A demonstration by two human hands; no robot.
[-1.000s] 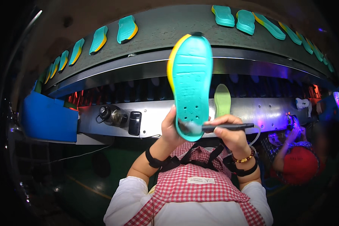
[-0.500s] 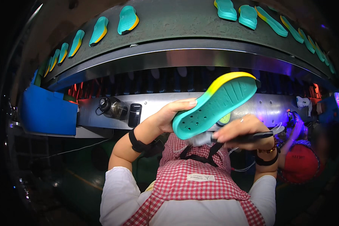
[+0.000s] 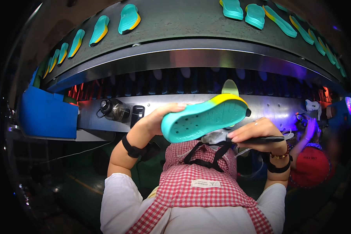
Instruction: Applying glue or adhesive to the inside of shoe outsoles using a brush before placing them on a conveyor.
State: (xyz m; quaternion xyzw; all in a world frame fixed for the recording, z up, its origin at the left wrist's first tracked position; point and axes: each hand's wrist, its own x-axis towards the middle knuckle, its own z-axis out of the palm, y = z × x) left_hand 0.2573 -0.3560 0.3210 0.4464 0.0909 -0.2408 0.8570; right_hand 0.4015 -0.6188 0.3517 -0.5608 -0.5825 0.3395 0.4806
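Observation:
My left hand (image 3: pixel 156 117) is wrapped round the wide end of a teal shoe sole (image 3: pixel 204 120) with a yellow edge. The sole is tilted above my lap, showing a face with small holes and grooves. In my right hand (image 3: pixel 257 132) is a brush (image 3: pixel 216 137), its black handle running out past my palm to the right. The brush's pale bristles are just below the sole's lower edge; I cannot tell whether they touch it.
More teal soles (image 3: pixel 129 17) lie along the dark conveyor belt (image 3: pixel 175 25) beyond a metal rail. A steel bench (image 3: pixel 263 109) carries a dark bottle (image 3: pixel 114 110) and a phone-like black object (image 3: pixel 137 113). A pale green rounded piece (image 3: pixel 230 86) shows behind my sole. Right, a red-capped person (image 3: pixel 310 165) works.
The sole has moved left and tipped flatter, its yellow end dropping. The brush has shifted slightly right. More of the pale green piece shows above the sole.

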